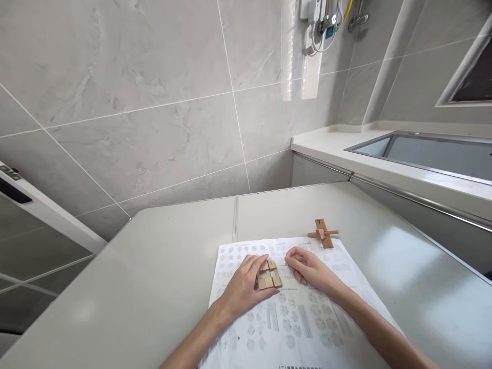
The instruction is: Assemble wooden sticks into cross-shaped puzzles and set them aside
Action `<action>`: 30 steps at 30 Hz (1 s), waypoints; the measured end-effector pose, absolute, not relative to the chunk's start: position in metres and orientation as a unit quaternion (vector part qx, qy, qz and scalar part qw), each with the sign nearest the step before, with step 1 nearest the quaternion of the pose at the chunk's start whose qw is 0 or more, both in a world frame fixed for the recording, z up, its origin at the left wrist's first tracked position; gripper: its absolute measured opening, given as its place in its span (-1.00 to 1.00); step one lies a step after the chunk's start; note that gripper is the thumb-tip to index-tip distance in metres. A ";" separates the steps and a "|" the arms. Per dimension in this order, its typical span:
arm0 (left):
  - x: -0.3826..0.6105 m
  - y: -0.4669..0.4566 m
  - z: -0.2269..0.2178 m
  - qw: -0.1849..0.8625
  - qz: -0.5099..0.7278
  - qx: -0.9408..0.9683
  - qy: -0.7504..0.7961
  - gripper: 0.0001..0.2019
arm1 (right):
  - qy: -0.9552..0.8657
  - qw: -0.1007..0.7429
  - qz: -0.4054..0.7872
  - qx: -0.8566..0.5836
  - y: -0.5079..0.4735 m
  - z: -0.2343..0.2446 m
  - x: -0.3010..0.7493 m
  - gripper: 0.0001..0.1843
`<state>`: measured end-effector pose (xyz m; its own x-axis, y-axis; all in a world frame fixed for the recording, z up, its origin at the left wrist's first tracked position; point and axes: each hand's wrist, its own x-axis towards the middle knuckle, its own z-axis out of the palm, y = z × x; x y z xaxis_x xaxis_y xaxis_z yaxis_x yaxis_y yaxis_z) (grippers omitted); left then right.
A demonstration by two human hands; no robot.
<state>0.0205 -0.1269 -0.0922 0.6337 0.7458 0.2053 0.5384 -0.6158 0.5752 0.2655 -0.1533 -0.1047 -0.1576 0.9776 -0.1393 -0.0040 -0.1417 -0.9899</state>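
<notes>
My left hand (245, 281) is closed around the left side of a small wooden block puzzle (269, 275). Its fingers reach along the far edge and the thumb lies along the near edge. The puzzle is squarish, made of light wooden pieces with small gaps between them, and sits on a large printed sheet (284, 338). Just right of the puzzle, not touching it, my right hand (305, 266) hovers over or rests on the paper. Its fingers are loosely curled and partly apart, with nothing visible in them.
Beyond the sheet's far edge lies a cross-shaped wooden assembly (323, 233). The sheet covers part of a pale table (161, 287) with a seam. On the right stands a white counter (392, 159) with an inset sink (434, 154). A tiled wall (154, 128) rises behind.
</notes>
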 end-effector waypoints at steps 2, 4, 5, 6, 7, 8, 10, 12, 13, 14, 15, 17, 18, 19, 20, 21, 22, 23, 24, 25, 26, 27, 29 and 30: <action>0.016 -0.126 -0.092 0.215 0.226 0.875 0.370 -0.13 | -0.520 0.417 0.564 -0.489 -0.154 -0.104 0.264 -0.57; 0.010 -0.126 -0.089 0.194 0.230 0.875 0.379 -0.09 | -0.546 0.405 0.547 -0.489 -0.155 -0.104 0.263 -0.61; 0.008 -0.126 -0.088 0.188 0.228 0.875 0.383 -0.13 | -0.560 0.398 0.537 -0.490 -0.156 -0.104 0.262 -0.63; 0.005 -0.126 -0.086 0.185 0.224 0.876 0.385 -0.20 | -0.574 0.392 0.525 -0.491 -0.157 -0.104 0.261 -0.67; 0.003 -0.125 -0.084 0.183 0.218 0.877 0.387 -0.27 | -0.590 0.385 0.511 -0.493 -0.159 -0.104 0.260 -0.71; 0.001 -0.125 -0.082 0.182 0.213 0.878 0.389 -0.33 | -0.607 0.377 0.492 -0.497 -0.160 -0.104 0.259 -0.74; -0.002 -0.124 -0.078 0.178 0.212 0.874 0.399 -0.36 | -0.644 0.363 0.445 -0.505 -0.163 -0.105 0.257 -0.75; -0.003 -0.124 -0.076 0.185 0.224 0.866 0.408 -0.32 | -0.680 0.353 0.398 -0.505 -0.166 -0.106 0.256 -0.65; -0.003 -0.124 -0.075 0.199 0.231 0.860 0.409 -0.30 | -0.694 0.349 0.380 -0.501 -0.166 -0.107 0.255 -0.56; -0.003 -0.124 -0.075 0.220 0.238 0.853 0.409 -0.29 | -0.707 0.344 0.368 -0.496 -0.167 -0.108 0.255 -0.47; -0.003 -0.124 -0.074 0.246 0.245 0.843 0.410 -0.29 | -0.717 0.338 0.361 -0.492 -0.167 -0.110 0.254 -0.37; -0.002 -0.125 -0.073 0.300 0.255 0.819 0.417 -0.28 | -0.728 0.322 0.355 -0.490 -0.167 -0.114 0.254 -0.22; -0.001 -0.126 -0.073 0.320 0.260 0.808 0.420 -0.28 | -0.731 0.314 0.353 -0.493 -0.167 -0.116 0.254 -0.19; 0.000 -0.126 -0.072 0.334 0.266 0.800 0.421 -0.27 | -0.732 0.307 0.350 -0.498 -0.166 -0.117 0.255 -0.19; 0.000 -0.127 -0.072 0.344 0.270 0.795 0.421 -0.27 | -0.731 0.303 0.349 -0.502 -0.166 -0.118 0.255 -0.22; 0.001 -0.128 -0.071 0.351 0.274 0.792 0.419 -0.27 | -0.729 0.302 0.348 -0.506 -0.166 -0.118 0.255 -0.27; 0.001 -0.128 -0.071 0.356 0.276 0.790 0.416 -0.28 | -0.727 0.304 0.349 -0.507 -0.166 -0.118 0.255 -0.32; 0.002 -0.129 -0.071 0.359 0.277 0.789 0.415 -0.28 | -0.725 0.309 0.351 -0.505 -0.166 -0.117 0.256 -0.37; 0.002 -0.129 -0.071 0.360 0.277 0.788 0.415 -0.29 | -0.723 0.317 0.353 -0.502 -0.166 -0.116 0.256 -0.40; 0.003 -0.130 -0.071 0.360 0.277 0.788 0.416 -0.29 | -0.719 0.325 0.357 -0.500 -0.166 -0.114 0.256 -0.42; 0.003 -0.130 -0.071 0.360 0.278 0.787 0.418 -0.29 | -0.713 0.332 0.362 -0.501 -0.166 -0.112 0.256 -0.43; 0.004 -0.131 -0.071 0.359 0.279 0.785 0.421 -0.29 | -0.704 0.336 0.369 -0.506 -0.167 -0.111 0.255 -0.44; 0.006 -0.132 -0.071 0.359 0.283 0.779 0.429 -0.29 | -0.680 0.335 0.386 -0.525 -0.168 -0.108 0.255 -0.45; 0.006 -0.133 -0.071 0.360 0.284 0.777 0.432 -0.29 | -0.669 0.333 0.396 -0.534 -0.168 -0.108 0.254 -0.45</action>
